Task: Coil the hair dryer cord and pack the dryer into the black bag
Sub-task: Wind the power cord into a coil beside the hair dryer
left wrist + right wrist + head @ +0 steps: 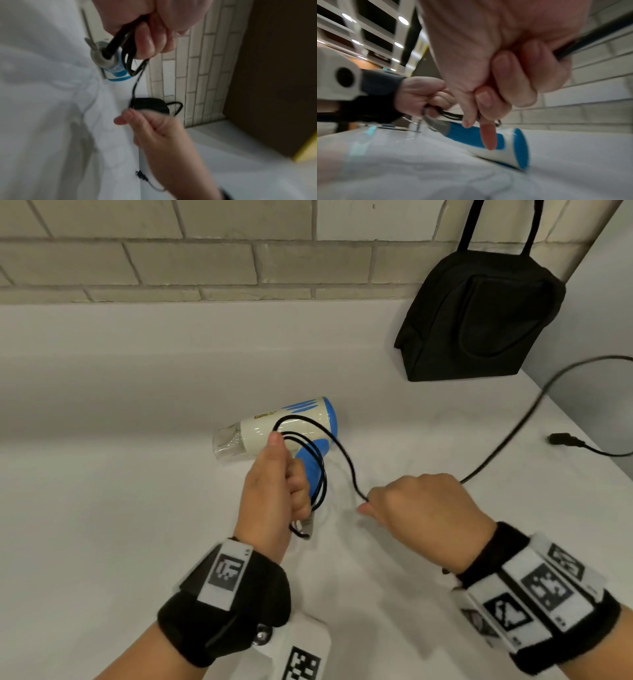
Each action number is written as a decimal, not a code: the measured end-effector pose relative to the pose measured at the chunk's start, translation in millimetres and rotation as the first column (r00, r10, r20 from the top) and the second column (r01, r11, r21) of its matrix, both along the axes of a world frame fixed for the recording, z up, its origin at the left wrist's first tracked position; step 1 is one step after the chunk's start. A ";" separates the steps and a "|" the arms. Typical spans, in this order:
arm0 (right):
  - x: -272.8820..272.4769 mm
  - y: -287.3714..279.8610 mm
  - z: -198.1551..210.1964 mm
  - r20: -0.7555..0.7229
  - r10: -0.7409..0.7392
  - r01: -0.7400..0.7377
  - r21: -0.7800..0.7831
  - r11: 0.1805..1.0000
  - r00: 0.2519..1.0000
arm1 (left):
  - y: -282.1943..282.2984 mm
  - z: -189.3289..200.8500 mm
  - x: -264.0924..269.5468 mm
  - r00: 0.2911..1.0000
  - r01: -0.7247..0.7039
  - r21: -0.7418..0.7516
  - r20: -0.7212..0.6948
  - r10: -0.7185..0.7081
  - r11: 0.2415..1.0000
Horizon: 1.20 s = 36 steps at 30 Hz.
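Note:
A white and blue hair dryer [291, 422] lies on its side on the white table, its blue handle [467, 134] pointing toward me. My left hand [277, 491] grips several loops of the black cord [318, 474] just above the handle's end. My right hand [411, 505] is closed around the cord [507, 440] a little to the right, and the free length trails off toward the plug [565, 439] at the right edge. The black bag [479, 316] stands upright at the back right against the wall, handles [496, 224] up.
The table [137, 508] is covered with a slightly wrinkled white cloth. A pale brick wall [171, 258] runs along the back. The table's right edge [582, 422] passes close behind the plug.

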State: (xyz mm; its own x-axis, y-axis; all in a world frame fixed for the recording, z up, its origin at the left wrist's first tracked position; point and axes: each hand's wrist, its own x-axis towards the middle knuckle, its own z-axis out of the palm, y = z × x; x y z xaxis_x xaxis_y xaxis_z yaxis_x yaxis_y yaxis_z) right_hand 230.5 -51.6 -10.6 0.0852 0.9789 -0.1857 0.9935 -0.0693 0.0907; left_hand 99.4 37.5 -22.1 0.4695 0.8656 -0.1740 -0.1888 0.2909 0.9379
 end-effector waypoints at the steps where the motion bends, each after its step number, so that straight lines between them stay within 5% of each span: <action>1: -10.4 1.0 2.9 -0.014 0.041 -0.041 0.004 0.999 0.999 | -4.2 2.2 4.0 0.999 0.031 0.066 -0.010 -0.030 0.997; 8: -38.0 -4.5 6.4 0.070 0.167 -0.177 0.183 0.967 0.983 | -15.4 3.0 14.6 0.962 0.254 0.485 -0.218 -0.165 0.837; 13: -28.8 -9.5 9.2 0.074 0.199 -0.212 0.323 0.922 0.977 | -16.4 -2.6 11.8 0.913 0.395 0.489 -0.304 -0.273 0.777; 17: -18.3 -11.7 27.5 -0.119 0.177 -0.123 0.361 0.924 0.977 | -19.0 -5.2 8.9 0.875 0.477 0.492 -0.346 -0.340 0.728; 21: 4.6 -7.0 32.9 -0.408 0.163 -0.035 0.303 0.952 0.898 | -17.1 -3.5 3.1 0.846 0.522 0.387 -0.352 -0.402 0.760; 26: 15.4 15.1 19.9 -0.491 0.291 -0.159 0.294 0.943 0.821 | -20.3 -3.7 0.3 0.776 0.630 0.407 -0.349 -0.525 0.662; 30: 21.9 28.2 10.0 -0.669 0.180 -0.006 0.254 0.967 0.721 | -13.0 -1.6 -6.9 0.830 0.557 0.329 -0.225 -0.510 0.762; 33: 27.1 32.0 6.7 -0.819 0.085 0.169 0.217 0.961 0.567 | -8.6 -1.6 -9.7 0.896 0.442 0.166 -0.046 -0.441 0.882; 36: 24.8 34.3 -2.7 -0.735 0.103 0.148 0.268 0.952 0.670 | -7.5 -2.8 -9.1 0.936 0.348 0.055 0.032 -0.350 0.936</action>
State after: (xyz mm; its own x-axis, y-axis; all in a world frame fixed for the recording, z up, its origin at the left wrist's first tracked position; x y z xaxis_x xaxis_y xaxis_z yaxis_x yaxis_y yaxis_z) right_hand 255.2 -17.4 -13.3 0.0666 0.9942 0.0845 0.7211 0.0106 -0.6928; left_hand 90.2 29.9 -24.8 0.7494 0.6528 -0.1109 -0.1215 0.3002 0.9461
